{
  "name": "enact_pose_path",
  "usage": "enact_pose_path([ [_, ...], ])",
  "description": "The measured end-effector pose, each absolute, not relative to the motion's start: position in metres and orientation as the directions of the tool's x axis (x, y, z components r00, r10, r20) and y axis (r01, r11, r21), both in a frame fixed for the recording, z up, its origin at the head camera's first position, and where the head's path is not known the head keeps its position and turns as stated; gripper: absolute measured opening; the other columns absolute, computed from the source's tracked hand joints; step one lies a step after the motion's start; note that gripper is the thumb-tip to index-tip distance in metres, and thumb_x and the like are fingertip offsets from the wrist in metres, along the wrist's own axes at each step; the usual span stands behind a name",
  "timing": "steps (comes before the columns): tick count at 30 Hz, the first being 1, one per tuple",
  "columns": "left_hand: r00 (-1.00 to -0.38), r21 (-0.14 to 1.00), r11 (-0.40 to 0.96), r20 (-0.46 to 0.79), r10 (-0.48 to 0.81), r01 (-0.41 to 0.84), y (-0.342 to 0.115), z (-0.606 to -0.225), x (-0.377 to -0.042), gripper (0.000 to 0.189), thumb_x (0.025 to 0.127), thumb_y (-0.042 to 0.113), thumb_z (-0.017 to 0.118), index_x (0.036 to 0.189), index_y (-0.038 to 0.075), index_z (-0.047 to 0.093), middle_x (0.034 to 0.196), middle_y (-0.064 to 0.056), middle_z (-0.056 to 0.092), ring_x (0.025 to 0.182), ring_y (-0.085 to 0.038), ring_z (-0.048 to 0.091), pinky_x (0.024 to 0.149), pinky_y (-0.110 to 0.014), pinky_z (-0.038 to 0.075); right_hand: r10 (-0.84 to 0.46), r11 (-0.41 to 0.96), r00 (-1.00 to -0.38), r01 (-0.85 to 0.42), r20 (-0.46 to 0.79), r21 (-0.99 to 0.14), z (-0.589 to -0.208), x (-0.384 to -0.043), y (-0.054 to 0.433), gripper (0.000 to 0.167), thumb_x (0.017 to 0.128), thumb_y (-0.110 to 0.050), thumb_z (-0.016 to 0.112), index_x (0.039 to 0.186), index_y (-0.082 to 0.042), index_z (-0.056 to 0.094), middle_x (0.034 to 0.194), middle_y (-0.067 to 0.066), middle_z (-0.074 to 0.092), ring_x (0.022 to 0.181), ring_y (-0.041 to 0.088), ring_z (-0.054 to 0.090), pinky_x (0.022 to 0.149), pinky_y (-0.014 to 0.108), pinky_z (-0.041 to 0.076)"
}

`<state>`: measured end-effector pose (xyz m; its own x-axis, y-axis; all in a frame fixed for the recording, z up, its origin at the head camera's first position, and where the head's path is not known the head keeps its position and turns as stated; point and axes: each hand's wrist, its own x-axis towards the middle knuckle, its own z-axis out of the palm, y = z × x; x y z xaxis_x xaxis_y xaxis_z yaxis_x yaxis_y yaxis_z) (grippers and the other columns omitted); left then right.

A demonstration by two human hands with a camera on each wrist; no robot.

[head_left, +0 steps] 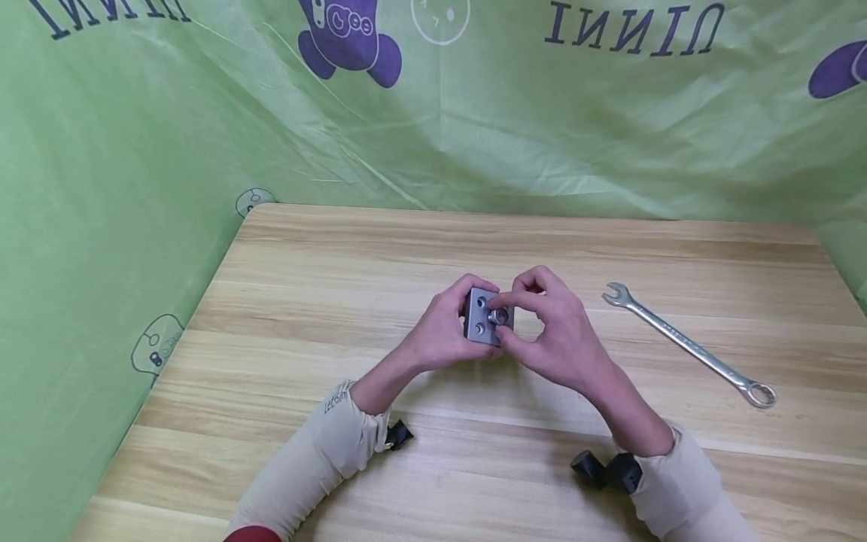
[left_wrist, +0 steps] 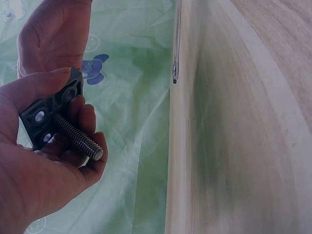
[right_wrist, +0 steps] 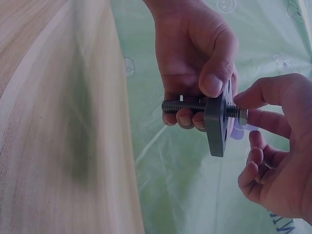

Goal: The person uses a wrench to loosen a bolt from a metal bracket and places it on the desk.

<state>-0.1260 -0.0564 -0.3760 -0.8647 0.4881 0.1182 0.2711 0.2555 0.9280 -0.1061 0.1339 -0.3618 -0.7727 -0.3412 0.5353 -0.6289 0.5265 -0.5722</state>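
My left hand [head_left: 440, 329] grips a small grey rectangular metal plate [head_left: 482, 315] by its edges, above the wooden table. Several holes go through the plate, and a bolt passes through one of them. In the head view the bolt head [head_left: 500, 316] faces up. My right hand [head_left: 561, 325] pinches the bolt at its head between thumb and forefinger, the other fingers loosely bent. From the right wrist, a short stretch of thread shows between bolt head and plate. The long threaded shank [left_wrist: 79, 137] sticks out of the far side, beside the left fingers.
A combination wrench [head_left: 684, 342] lies slantwise on the wooden table [head_left: 325, 301], right of my hands. Green printed cloth [head_left: 474, 135] hangs behind the table and along its left side. Black wrist cameras [head_left: 605, 470] sit at both beige sleeves.
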Motion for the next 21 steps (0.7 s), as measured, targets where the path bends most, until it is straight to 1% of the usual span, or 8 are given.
enact_pose_path([
  [2,-0.863,0.926,0.256,0.123,0.49,0.277,-0.0561,-0.3763,-0.1259,0.069,0.067,0.001,0.085,0.127,0.004,0.052,0.113,-0.017,0.065,0.089,-0.013,0.06,0.078,-0.021,0.051,-0.348,0.509,-0.767,-0.637,0.539,-0.579,-0.3618,-0.1062,0.1339,0.023,0.072,0.0,0.074,0.093,-0.009,0.077,0.092,0.006,0.052,0.087,0.013,0.05,0.073,0.022,0.04],
  [4,-0.862,0.924,0.257,0.127,0.491,0.283,-0.0558,-0.3766,-0.126,0.068,0.067,0.001,0.085,0.127,0.004,0.052,0.113,-0.016,0.066,0.088,-0.013,0.06,0.078,-0.021,0.051,-0.356,0.497,-0.762,-0.644,0.541,-0.581,-0.3615,-0.1062,0.1337,0.024,0.072,0.003,0.072,0.092,-0.009,0.077,0.092,0.005,0.052,0.087,0.013,0.05,0.073,0.024,0.041],
  [7,-0.863,0.924,0.258,0.128,0.488,0.283,-0.0557,-0.377,-0.1262,0.067,0.067,0.001,0.085,0.126,0.004,0.053,0.113,-0.016,0.066,0.089,-0.014,0.06,0.078,-0.021,0.051,-0.366,0.498,-0.764,-0.643,0.531,-0.582,-0.3602,-0.106,0.1335,0.029,0.072,0.004,0.072,0.097,-0.009,0.076,0.093,0.006,0.054,0.087,0.014,0.051,0.073,0.026,0.042],
  [9,-0.865,0.924,0.259,0.127,0.486,0.28,-0.0558,-0.3771,-0.1265,0.067,0.067,0.001,0.085,0.126,0.004,0.053,0.113,-0.017,0.066,0.09,-0.015,0.061,0.079,-0.022,0.051,-0.367,0.516,-0.776,-0.629,0.513,-0.581,-0.3594,-0.1056,0.1334,0.032,0.072,0.001,0.075,0.103,-0.01,0.075,0.095,0.006,0.056,0.088,0.014,0.052,0.073,0.029,0.043],
  [12,-0.867,0.926,0.261,0.12,0.483,0.273,-0.056,-0.3769,-0.1268,0.067,0.067,0.0,0.084,0.126,0.005,0.052,0.114,-0.018,0.066,0.092,-0.018,0.063,0.079,-0.023,0.052,-0.353,0.566,-0.799,-0.597,0.487,-0.569,-0.3584,-0.1052,0.1333,0.035,0.074,-0.01,0.081,0.108,-0.011,0.073,0.098,0.007,0.059,0.088,0.015,0.053,0.073,0.03,0.042],
  [15,-0.868,0.928,0.261,0.112,0.484,0.265,-0.056,-0.3765,-0.1269,0.068,0.067,0.0,0.084,0.127,0.005,0.052,0.114,-0.018,0.066,0.092,-0.019,0.063,0.079,-0.023,0.053,-0.321,0.624,-0.817,-0.563,0.479,-0.542,-0.3583,-0.105,0.133,0.032,0.075,-0.021,0.083,0.104,-0.011,0.073,0.097,0.006,0.06,0.086,0.016,0.053,0.071,0.03,0.041],
  [17,-0.869,0.929,0.262,0.108,0.482,0.26,-0.056,-0.3761,-0.1268,0.068,0.067,0.0,0.084,0.127,0.005,0.052,0.113,-0.018,0.066,0.09,-0.018,0.063,0.078,-0.023,0.052,-0.298,0.656,-0.825,-0.543,0.48,-0.524,-0.3584,-0.105,0.1327,0.029,0.075,-0.026,0.084,0.097,-0.011,0.073,0.095,0.006,0.059,0.084,0.017,0.053,0.068,0.03,0.041],
  [21,-0.873,0.931,0.261,0.105,0.477,0.255,-0.0558,-0.3751,-0.1266,0.068,0.067,0.0,0.085,0.127,0.005,0.052,0.11,-0.018,0.066,0.087,-0.015,0.062,0.076,-0.023,0.052,-0.267,0.694,-0.836,-0.512,0.479,-0.507,-0.3588,-0.1049,0.1325,0.024,0.074,-0.031,0.085,0.083,-0.014,0.071,0.093,0.005,0.057,0.082,0.017,0.05,0.065,0.029,0.039],
])
